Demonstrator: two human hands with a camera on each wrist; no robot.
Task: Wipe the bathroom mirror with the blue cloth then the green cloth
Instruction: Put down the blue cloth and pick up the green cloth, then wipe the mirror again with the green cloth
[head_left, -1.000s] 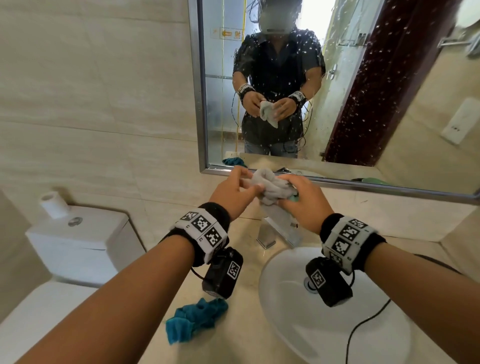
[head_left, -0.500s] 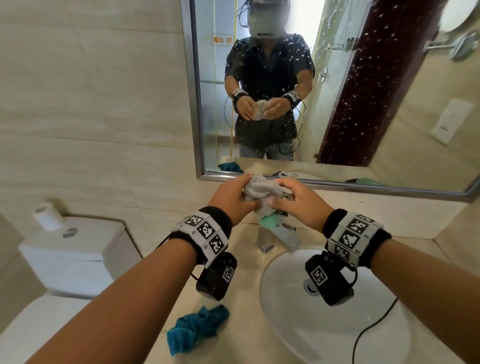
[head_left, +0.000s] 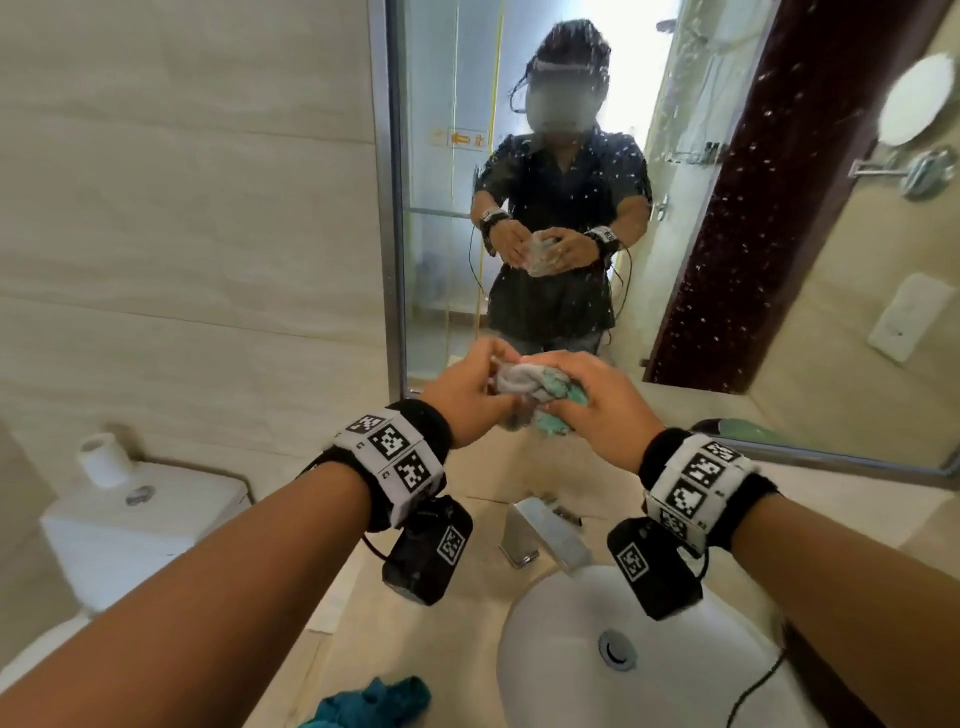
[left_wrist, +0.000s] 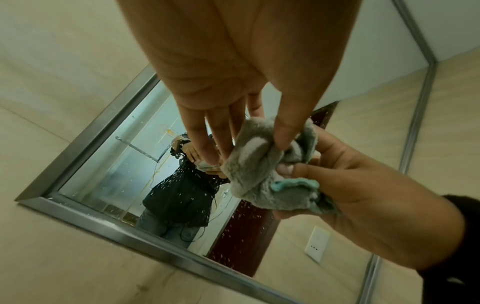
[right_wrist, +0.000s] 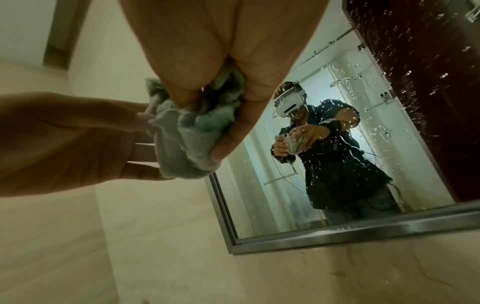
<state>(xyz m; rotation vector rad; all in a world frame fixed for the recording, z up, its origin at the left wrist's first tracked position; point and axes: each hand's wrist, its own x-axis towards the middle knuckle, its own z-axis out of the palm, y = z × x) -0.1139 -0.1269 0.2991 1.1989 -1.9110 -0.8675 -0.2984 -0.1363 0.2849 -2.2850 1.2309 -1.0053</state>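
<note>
Both my hands bunch the green cloth (head_left: 524, 389) before the spotted mirror (head_left: 727, 218).
My left hand (head_left: 462, 397) pinches it, my right hand (head_left: 597, 402) grips it; the blue cloth (head_left: 374, 704) lies on the counter (head_left: 415, 644).

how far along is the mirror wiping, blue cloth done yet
The blue cloth lies dropped on the counter beside the sink, so that pass looks over. In hand: the left hand and right hand bunch the green cloth in front of the mirror. Left: the green wipe, since droplets speckle the glass.
</note>
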